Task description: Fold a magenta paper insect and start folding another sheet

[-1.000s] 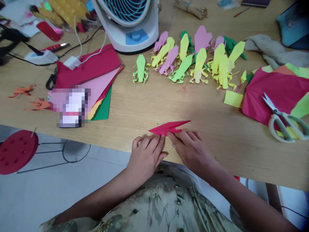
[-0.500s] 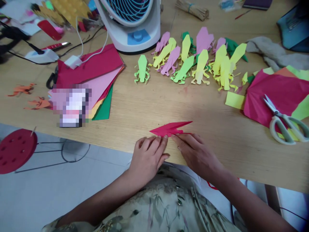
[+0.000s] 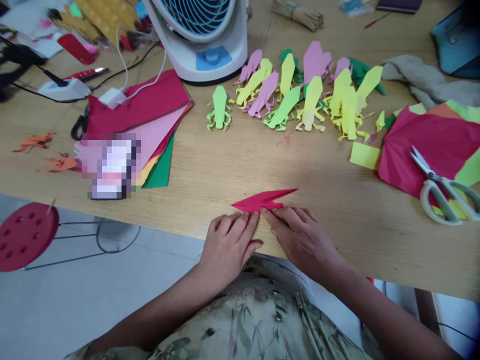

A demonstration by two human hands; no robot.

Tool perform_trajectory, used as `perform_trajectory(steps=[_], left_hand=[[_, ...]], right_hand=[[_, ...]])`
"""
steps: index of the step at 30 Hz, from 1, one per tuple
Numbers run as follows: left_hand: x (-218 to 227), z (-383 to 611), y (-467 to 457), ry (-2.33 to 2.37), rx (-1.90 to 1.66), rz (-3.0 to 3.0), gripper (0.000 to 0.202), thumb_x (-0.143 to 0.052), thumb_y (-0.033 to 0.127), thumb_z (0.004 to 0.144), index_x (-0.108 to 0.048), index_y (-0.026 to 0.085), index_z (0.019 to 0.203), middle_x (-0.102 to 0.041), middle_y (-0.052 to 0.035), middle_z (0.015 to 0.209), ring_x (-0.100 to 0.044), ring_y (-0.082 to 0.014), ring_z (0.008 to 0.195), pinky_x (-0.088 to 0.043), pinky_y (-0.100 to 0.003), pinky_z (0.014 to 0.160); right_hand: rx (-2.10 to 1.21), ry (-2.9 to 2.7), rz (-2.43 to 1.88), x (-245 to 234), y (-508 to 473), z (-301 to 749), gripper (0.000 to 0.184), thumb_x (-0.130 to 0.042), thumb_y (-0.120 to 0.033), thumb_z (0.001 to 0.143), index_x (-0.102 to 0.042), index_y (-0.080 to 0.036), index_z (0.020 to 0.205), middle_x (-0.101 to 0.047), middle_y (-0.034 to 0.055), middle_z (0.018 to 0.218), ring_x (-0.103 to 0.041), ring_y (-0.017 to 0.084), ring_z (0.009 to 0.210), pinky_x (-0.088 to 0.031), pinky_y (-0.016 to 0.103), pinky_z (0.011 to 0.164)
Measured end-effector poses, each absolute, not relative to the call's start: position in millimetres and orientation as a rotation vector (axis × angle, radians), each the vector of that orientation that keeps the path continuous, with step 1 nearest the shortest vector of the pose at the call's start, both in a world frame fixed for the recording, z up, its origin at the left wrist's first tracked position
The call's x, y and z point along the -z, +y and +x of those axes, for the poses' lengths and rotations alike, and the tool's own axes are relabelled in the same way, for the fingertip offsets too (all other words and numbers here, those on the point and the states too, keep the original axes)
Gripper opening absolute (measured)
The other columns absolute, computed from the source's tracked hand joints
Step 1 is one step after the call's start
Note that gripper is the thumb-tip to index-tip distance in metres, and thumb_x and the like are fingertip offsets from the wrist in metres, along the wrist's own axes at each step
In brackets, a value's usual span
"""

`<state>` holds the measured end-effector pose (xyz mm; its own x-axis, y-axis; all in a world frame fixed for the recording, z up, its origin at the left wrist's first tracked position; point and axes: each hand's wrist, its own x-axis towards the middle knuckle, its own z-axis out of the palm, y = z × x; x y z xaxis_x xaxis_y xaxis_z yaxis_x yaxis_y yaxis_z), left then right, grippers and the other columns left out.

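A folded red paper piece (image 3: 262, 199), long and pointed, lies flat on the wooden table (image 3: 240, 165) near its front edge. My left hand (image 3: 228, 242) rests with fingers stretched out, fingertips pressing the near edge of the red piece. My right hand (image 3: 300, 237) lies beside it, fingers extended, its fingertips on the same edge just to the right. Neither hand grips anything.
A row of folded paper insects (image 3: 296, 92) in green, yellow and pink stands behind. Stacked coloured sheets (image 3: 142, 120) lie left, a white fan (image 3: 204, 35) at the back, scissors (image 3: 438, 187) on red paper at right. A red stool (image 3: 26, 235) stands below the table's edge.
Both hands have stayed on the red piece's near edge, with only slight shifts of the fingers. The piece lies where it was.
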<state>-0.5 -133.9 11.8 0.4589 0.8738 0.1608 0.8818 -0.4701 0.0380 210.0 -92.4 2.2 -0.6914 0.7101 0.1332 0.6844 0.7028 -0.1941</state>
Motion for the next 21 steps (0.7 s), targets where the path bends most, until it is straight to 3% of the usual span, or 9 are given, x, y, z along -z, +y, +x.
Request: perform_trajectory(steps=[12,21], left_hand=[[-6.9,-4.5,-136.4,-1.594,0.340,-2.673,0.057,-0.043,0.050,0.101,-0.054,0.009,0.140,-0.067,-0.0147,0.122,-0.055,-0.0267,0.110,-0.041,-0.039,0.090],[-13.5,-3.0,-134.5,-1.651,0.195,-2.698,0.062,-0.046,0.055,0.098,-0.054,0.011,0.141,-0.062,-0.0177,0.131,-0.054,-0.0306,0.114,-0.044,-0.043,0.090]], right_hand=[[-0.205,-2.681,-1.157,-10.4,-92.5,201.6,0.042,-0.055,-0.025,0.098,-0.055,-0.013,0.138,-0.065,0.0143,0.115,-0.060,0.027,0.102,-0.047,0.041,0.088],[-0.192,-2.667,-1.136,-7.7,-94.7,207.7,0.044,-0.054,-0.026,0.098,-0.054,-0.008,0.138,-0.064,0.0172,0.117,-0.059,0.029,0.101,-0.049,0.044,0.087]])
